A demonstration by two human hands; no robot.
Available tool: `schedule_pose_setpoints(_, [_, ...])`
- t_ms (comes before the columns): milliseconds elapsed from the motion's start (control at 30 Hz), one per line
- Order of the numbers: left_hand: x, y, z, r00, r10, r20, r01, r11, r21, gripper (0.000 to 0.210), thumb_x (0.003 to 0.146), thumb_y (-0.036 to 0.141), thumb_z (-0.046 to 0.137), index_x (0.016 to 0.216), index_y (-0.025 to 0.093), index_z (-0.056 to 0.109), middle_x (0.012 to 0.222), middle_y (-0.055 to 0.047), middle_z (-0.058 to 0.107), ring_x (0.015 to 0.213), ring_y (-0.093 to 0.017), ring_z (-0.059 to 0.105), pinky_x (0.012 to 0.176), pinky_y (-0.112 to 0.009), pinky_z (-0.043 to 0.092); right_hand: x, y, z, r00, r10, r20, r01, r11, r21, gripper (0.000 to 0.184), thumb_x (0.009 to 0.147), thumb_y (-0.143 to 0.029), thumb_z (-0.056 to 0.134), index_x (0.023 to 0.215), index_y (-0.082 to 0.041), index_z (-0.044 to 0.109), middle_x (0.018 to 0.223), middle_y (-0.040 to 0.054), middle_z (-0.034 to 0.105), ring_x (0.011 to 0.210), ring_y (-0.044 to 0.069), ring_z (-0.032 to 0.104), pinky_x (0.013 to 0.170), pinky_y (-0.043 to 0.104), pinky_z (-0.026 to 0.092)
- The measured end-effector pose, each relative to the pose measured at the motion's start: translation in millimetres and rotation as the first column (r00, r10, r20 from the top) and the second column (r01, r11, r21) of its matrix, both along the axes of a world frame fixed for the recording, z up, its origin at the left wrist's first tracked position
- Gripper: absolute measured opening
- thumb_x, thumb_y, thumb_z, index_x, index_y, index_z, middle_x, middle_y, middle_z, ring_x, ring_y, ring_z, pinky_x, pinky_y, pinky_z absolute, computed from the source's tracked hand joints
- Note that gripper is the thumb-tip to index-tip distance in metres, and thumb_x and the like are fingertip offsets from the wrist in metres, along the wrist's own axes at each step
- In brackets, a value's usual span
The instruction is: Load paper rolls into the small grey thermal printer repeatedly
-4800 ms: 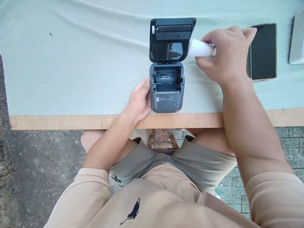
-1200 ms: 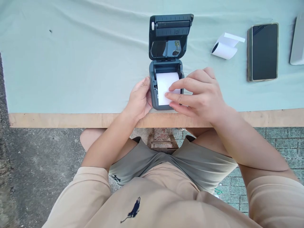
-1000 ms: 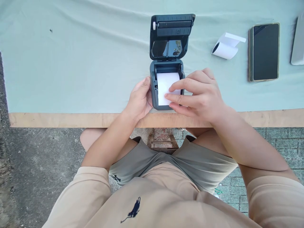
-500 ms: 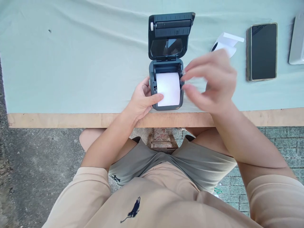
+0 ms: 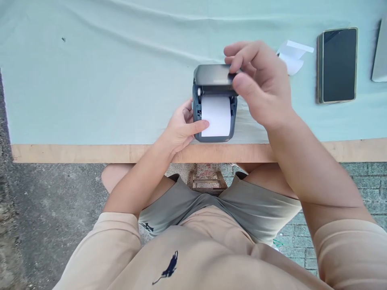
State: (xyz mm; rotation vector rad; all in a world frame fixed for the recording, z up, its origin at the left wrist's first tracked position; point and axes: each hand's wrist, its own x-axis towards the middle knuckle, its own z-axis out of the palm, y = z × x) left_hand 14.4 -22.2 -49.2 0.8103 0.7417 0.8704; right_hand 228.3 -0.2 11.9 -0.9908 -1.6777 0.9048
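A small dark label printer [image 5: 215,139] rests on the cloth near the table's front edge. White paper [image 5: 216,117] lies across its front, coming from inside. My left hand [image 5: 183,129] grips the printer's left side, its thumb pressing on the paper. The printer's lid [image 5: 213,75] stands partly closed over the back of the body, a roller along its lower edge. My right hand [image 5: 260,80] holds the lid's right corner between thumb and fingers.
To the right lie a curled strip of white paper [image 5: 292,58], a dark-screened phone [image 5: 340,66] and part of a grey object [image 5: 381,56] at the frame's edge. A pale green cloth [image 5: 105,80] covers the table, with a bare wooden front edge [image 5: 75,153].
My right hand has moved from the printer's right side up to the lid. The lid has swung forward and down from fully open. My left hand keeps its hold.
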Motion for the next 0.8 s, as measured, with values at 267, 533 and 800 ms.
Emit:
schedule_pose_setpoints(267, [0.8,0.5,1.0,1.000,0.011,0.004,-0.011,1.000,0.024,0.066,0.063,0.049,0.103,0.114,0.025,0.069,0.116,-0.003,0.084,0.112,-0.029,0.083,0.084,-0.036,0.072,8.5,-10.7,-14.4,0.999,0.044,0.030,-0.030,0.932,-0.362,0.066,0.075,-0.057,0.091,0.130,-0.038,0.059,0.149,0.0039,0.060,0.127,0.029,0.067,0.091,0.044,0.069])
schedule_pose_setpoints(533, [3.1,-1.4,6.5,0.999,0.037,0.032,-0.036,0.999,-0.025,0.059,0.072,0.060,0.095,0.113,0.025,0.071,0.124,-0.006,0.083,0.131,-0.035,0.076,0.099,-0.044,0.071,14.9,-9.0,-36.2,0.995,0.092,-0.039,-0.100,0.899,-0.426,0.077,0.074,-0.065,0.091,0.137,-0.035,0.058,0.135,0.0043,0.070,0.106,0.025,0.073,0.084,0.041,0.070])
schedule_pose_setpoints(800, [0.9,-1.4,9.0,1.000,0.011,0.010,-0.010,1.000,-0.010,0.054,0.076,0.059,0.092,0.112,0.025,0.071,0.121,-0.007,0.084,0.143,-0.038,0.068,0.103,-0.047,0.070,18.4,-7.0,-36.3,0.994,0.108,-0.005,-0.100,0.902,-0.420,0.080,0.075,-0.067,0.091,0.140,-0.035,0.058,0.133,0.0057,0.070,0.100,0.024,0.074,0.081,0.041,0.070])
